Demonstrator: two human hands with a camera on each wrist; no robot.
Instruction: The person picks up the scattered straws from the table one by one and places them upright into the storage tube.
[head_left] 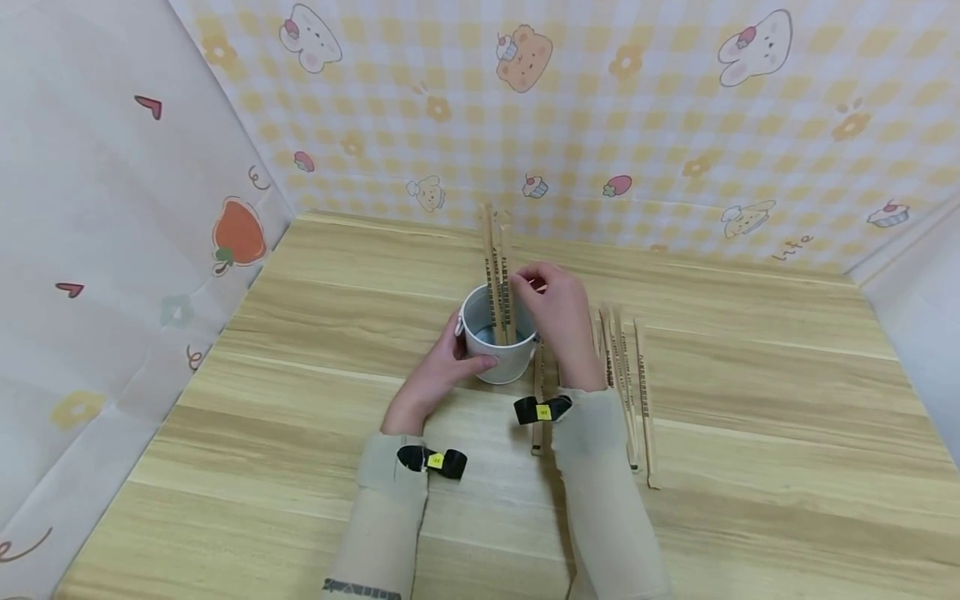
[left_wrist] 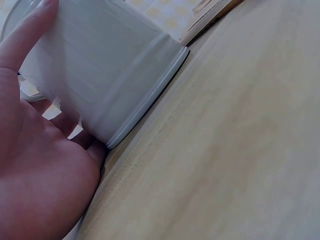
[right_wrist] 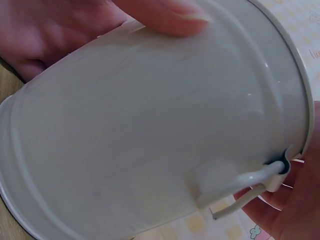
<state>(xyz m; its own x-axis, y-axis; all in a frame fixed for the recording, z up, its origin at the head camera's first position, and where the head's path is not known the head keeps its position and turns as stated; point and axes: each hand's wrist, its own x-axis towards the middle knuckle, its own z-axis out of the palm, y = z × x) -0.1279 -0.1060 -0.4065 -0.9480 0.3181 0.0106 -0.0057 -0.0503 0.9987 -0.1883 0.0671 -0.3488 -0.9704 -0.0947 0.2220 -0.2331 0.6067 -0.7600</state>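
White bucket on desk, left hand grip wrapped round it. Brown sticks inside. Right hand beside them, can't tell if grip pinches any. Loose sticks partly hidden by right sleeve.

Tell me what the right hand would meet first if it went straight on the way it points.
Likely the brown sticks standing in the white bucket, just left of the right hand; depth is unclear, so its fingers may already touch them.
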